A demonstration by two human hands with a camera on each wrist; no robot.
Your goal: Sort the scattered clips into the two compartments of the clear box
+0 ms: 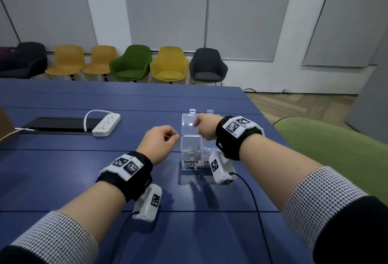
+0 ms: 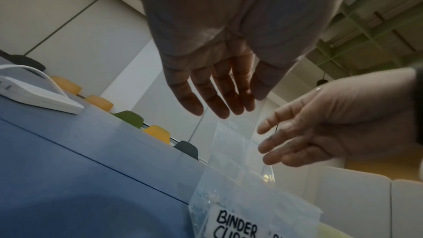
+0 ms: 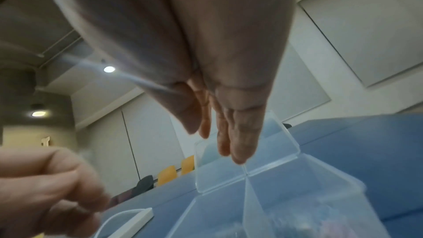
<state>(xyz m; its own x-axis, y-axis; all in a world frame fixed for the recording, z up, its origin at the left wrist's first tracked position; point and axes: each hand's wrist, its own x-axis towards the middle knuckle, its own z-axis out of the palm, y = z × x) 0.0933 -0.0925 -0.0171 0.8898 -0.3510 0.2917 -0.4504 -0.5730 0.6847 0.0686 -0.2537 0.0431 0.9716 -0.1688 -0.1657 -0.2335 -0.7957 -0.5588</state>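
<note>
Head view: clear box (image 1: pixel 192 152) stands on the blue table (image 1: pixel 63 171), both lids up; the left compartment, labelled BINDER CLIPS, holds a heap of clips (image 1: pixel 190 150), and a few paper clips (image 1: pixel 207 149) show in the right one, whose label is half hidden behind the right wrist camera. No loose clips visible on the table, so sorting looks finished or nearly so; closing the lids may be all that is left. Left hand (image 1: pixel 160 143) hovers just left of the box, fingers curled under; right hand (image 1: pixel 204 127) is up at the raised left lid (image 1: pixel 190 124). White power strip (image 1: pixel 106 124) lies well to the left. Left wrist view: left hand (image 2: pixel 213 71) shows fingers straight and together, holding nothing; right hand (image 2: pixel 320 124) reaches in with fingers loosely spread by the lid, contact not certain. Right wrist view: right hand (image 3: pixel 219 111) has straight fingers pointing down at the lid hinge line, nothing held; left hand (image 3: pixel 45 187) appears blurred at lower left, fingers bent, and I cannot tell if it pinches anything.
</note>
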